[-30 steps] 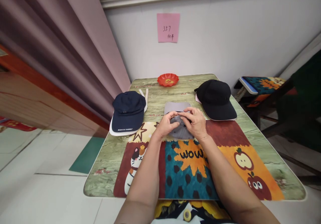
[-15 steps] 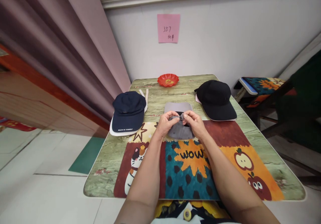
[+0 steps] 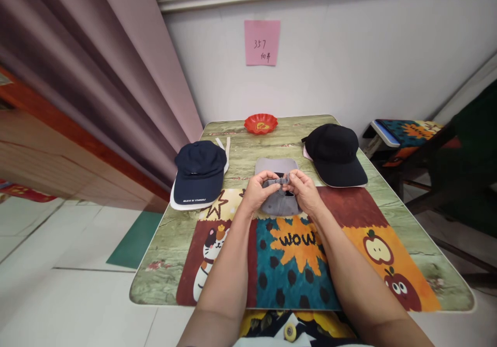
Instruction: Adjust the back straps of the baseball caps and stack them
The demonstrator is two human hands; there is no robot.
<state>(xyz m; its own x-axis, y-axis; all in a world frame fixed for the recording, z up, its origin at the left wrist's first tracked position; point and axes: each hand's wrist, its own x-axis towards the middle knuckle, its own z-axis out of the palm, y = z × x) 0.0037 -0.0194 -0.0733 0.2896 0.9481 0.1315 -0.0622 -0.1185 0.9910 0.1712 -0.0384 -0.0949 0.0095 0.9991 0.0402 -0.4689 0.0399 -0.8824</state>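
Note:
A grey baseball cap (image 3: 278, 204) lies at the far edge of the printed mat, its brim pointing away from me and its back strap towards me. My left hand (image 3: 259, 189) pinches the left part of the strap between thumb and fingers. On the other side, my right hand (image 3: 305, 189) pinches the strap's right part near its end. A short stretch of grey strap shows between the two hands. The fastening itself is too small to make out clearly.
Dark blue caps over a white one (image 3: 200, 173) sit at the left. A black cap (image 3: 334, 153) rests at the right with something pink under it. A red scalloped dish (image 3: 261, 124) stands at the back of the wood-patterned table (image 3: 155, 279). The colourful mat (image 3: 295, 285) lies in front.
My right hand's fingertips have shifted slightly right along the strap, and more of the strap shows between my hands. My left hand stays nearly in place.

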